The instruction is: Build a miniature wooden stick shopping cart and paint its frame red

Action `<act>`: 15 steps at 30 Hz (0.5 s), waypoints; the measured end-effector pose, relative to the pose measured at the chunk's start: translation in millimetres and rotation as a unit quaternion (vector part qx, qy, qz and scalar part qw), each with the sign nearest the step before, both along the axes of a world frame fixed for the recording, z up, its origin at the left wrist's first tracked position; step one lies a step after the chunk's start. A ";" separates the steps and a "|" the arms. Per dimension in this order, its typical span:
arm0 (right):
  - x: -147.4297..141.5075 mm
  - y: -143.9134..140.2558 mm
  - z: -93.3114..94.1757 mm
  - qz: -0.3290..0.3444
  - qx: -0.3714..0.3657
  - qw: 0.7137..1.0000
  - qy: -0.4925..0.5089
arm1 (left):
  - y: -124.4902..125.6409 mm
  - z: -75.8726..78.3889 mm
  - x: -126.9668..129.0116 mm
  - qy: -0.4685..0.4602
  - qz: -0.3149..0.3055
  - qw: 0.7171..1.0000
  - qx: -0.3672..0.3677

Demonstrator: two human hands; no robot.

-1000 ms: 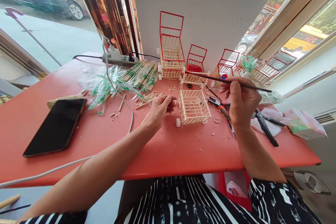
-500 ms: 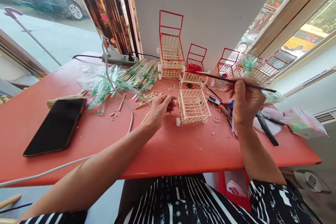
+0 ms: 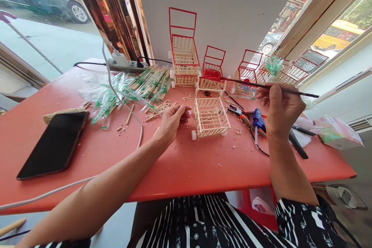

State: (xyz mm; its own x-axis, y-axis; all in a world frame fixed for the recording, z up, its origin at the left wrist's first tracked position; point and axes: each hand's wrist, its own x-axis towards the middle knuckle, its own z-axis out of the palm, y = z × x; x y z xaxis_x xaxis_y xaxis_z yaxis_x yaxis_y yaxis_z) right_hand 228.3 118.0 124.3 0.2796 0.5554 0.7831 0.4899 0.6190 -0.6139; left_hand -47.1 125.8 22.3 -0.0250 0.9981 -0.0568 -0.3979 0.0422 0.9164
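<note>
A small shopping cart (image 3: 212, 124) built of pale wooden sticks stands on the red table, with white wheels and red along the top bar of its raised handle. In my right hand (image 3: 283, 104) is a thin dark paintbrush (image 3: 250, 82), gripped by its shaft. Its tip reaches that handle, against a glossy red dish-like thing (image 3: 211, 74) behind; whether they touch is unclear. My left hand (image 3: 173, 119) has its fingers curled together beside the cart's back left wheel. What those fingers hold, if anything, is hidden.
Several stick carts with red frames, one tall (image 3: 184, 52), line the wall. Wrapped sticks (image 3: 151, 83) and plastic sleeves lie left, near a phone (image 3: 55, 143) and white cable (image 3: 140, 139). Pliers (image 3: 240, 113), a blue glue gun (image 3: 258, 120) and black-handled cutters (image 3: 298, 145) lie right.
My right hand has drawn the brush to the right, and the brush lies flatter. More of the glue gun shows. My left hand stays beside the cart while the view has shifted slightly.
</note>
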 end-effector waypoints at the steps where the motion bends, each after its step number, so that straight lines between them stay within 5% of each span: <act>1: 1.3 -0.3 0.6 0.005 -0.003 1.000 0.005 | 0.1 -0.2 -0.2 0.002 -0.001 1.000 0.000; 11: 2.9 -3.2 8.4 -0.064 0.017 0.998 0.007 | 1.3 -1.4 0.3 -0.003 0.010 1.000 0.004; 15: -1.6 -8.6 6.2 -0.035 0.039 0.999 0.002 | 0.7 -1.2 0.2 -0.001 0.012 1.000 0.003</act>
